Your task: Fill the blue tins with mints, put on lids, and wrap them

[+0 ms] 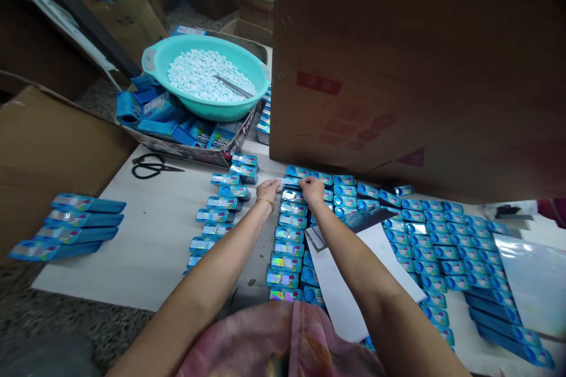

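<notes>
My left hand point(268, 189) and my right hand point(312, 189) are at either end of a small blue box point(290, 182) near the top of a column of standing blue boxes point(289, 234). A small pale strip lies between my fingertips, its ends pinched at the box top. Shiny strips show on several boxes of this column. White sheets point(349, 283) lie under my right forearm. Left of my hands is another column of blue boxes point(216, 230).
A turquoise basin point(212, 109) of white pieces sits on an open carton of blue packs point(163, 129) at the back left. Black scissors point(152, 167) lie on the white table point(145, 235). A large brown carton point(354, 59) stands behind the boxes, with more blue boxes point(442, 238) at right.
</notes>
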`<state>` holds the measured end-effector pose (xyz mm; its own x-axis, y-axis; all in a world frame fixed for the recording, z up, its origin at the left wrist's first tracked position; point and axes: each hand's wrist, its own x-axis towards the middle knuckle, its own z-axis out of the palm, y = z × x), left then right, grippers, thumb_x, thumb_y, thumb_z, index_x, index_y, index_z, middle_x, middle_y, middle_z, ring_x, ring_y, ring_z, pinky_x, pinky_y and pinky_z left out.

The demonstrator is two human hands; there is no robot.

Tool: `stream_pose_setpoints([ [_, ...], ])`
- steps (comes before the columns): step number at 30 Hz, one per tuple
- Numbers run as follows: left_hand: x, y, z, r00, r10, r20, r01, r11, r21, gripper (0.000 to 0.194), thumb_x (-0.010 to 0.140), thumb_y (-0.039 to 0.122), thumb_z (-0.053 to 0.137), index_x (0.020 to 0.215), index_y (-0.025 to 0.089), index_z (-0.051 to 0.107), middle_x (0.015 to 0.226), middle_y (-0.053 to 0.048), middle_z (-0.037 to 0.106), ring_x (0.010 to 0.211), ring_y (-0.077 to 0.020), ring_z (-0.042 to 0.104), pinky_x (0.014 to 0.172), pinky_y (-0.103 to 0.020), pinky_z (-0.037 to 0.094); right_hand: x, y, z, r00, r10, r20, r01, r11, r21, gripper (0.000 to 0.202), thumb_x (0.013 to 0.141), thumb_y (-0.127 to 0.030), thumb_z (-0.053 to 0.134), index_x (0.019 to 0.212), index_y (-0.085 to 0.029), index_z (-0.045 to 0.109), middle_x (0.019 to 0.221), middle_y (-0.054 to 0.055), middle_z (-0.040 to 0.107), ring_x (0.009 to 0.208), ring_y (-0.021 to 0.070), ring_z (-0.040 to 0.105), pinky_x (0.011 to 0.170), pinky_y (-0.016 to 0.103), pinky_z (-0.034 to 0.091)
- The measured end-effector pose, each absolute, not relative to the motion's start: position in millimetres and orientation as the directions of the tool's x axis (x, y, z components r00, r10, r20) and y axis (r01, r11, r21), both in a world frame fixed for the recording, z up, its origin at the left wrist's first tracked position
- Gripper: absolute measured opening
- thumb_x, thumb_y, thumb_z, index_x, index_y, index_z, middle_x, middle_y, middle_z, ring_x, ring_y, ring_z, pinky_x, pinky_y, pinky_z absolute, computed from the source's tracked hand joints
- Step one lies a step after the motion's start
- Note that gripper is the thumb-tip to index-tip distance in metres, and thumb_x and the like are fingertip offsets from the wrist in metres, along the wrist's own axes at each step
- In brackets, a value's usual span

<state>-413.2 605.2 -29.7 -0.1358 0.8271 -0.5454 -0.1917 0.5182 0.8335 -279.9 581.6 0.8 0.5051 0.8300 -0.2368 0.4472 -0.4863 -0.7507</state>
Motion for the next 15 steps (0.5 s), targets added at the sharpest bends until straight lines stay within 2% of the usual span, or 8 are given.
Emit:
stream_pose_setpoints([
  [5,-405.9,605.8,-41.0,-0.141,0.825,-0.548,-0.159,0.527,0.835,0.028,0.053,0.033,0.067,0.070,0.012,0.061,0.053,0.000,0.057,0.046,-0.0078,0.048,0.045,-0.021,0.038,-283.7,582.6,3.5,0.489,0.847,-0.207,0.605,-0.500,-0.619,0.018,0.072,-0.028,0.050,0.069,-0.017,0.064,0.070,0.004,0.063,0.067,0.0159,0.055,0.062,0.025,0.038],
  [9,-401.3,609.3,-50.3,-0.147,0.844,-0.516,-0.076,0.511,0.856,0.030,0.055,0.034,0.066,0.073,0.011,0.063,0.055,-0.001,0.058,0.049,-0.0100,0.050,0.050,-0.024,0.042,-290.1,580.4,8.7,0.467,0.867,-0.173,0.752,-0.493,-0.437,0.020,0.077,-0.028,0.047,0.082,-0.017,0.064,0.082,0.006,0.061,0.073,0.0168,0.054,0.063,0.025,0.037],
  [12,-406.5,610.0,-52.9,-0.172,0.876,-0.451,0.017,0.461,0.887,0.028,0.055,0.028,0.066,0.078,0.011,0.065,0.065,-0.004,0.061,0.060,-0.0145,0.056,0.060,-0.029,0.045,-290.5,571.3,14.1,0.328,0.937,-0.119,0.896,-0.348,-0.277,0.025,0.082,-0.024,0.041,0.095,-0.020,0.062,0.094,0.007,0.056,0.083,0.0178,0.051,0.069,0.027,0.035],
  [15,-415.3,605.5,-50.7,-0.175,0.919,-0.354,0.097,0.374,0.922,0.023,0.061,0.022,0.061,0.083,0.016,0.066,0.087,-0.006,0.064,0.085,-0.0191,0.057,0.079,-0.031,0.043,-289.9,559.4,18.4,0.119,0.986,-0.118,0.983,-0.134,-0.129,0.036,0.084,-0.017,0.035,0.113,-0.026,0.053,0.100,0.008,0.052,0.088,0.0197,0.047,0.074,0.031,0.032],
])
